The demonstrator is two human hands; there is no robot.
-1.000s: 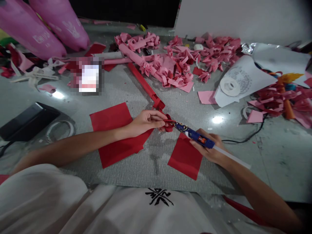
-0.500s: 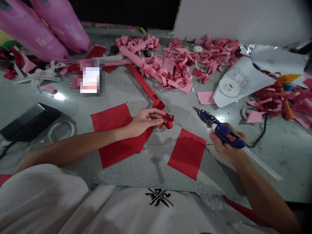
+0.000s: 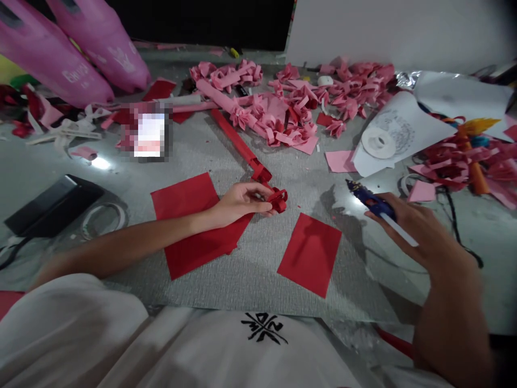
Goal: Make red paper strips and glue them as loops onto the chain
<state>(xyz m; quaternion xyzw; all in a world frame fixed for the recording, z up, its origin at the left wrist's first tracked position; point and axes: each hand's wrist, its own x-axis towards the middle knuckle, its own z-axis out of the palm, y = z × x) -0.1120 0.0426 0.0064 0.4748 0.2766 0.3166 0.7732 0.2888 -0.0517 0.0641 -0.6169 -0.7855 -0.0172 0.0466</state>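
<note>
Between the fingertips of my left hand (image 3: 243, 203) is a small looped red paper flower (image 3: 278, 200). Just behind it lies a rolled red paper tube (image 3: 238, 141), its near end flared. My left forearm crosses over a large red paper sheet (image 3: 183, 202). On the right, my right hand (image 3: 416, 223) grips a dark blue hot glue gun (image 3: 369, 200), nozzle pointing up and left, with a white glue stick (image 3: 399, 229) sticking out of its back. A smaller red paper rectangle (image 3: 310, 254) lies flat between my hands.
Pink paper flowers and strips (image 3: 278, 116) are heaped along the back. A tape roll (image 3: 378, 142) rests on white paper at right. Pink bottles (image 3: 60, 59), a lit phone (image 3: 149, 134), a black box (image 3: 52, 205) and a clear tape ring (image 3: 103, 218) occupy the left.
My right hand has shifted right and turned over with the glue gun, so the back of the hand now faces up. My left hand with the paper flower has hardly moved.
</note>
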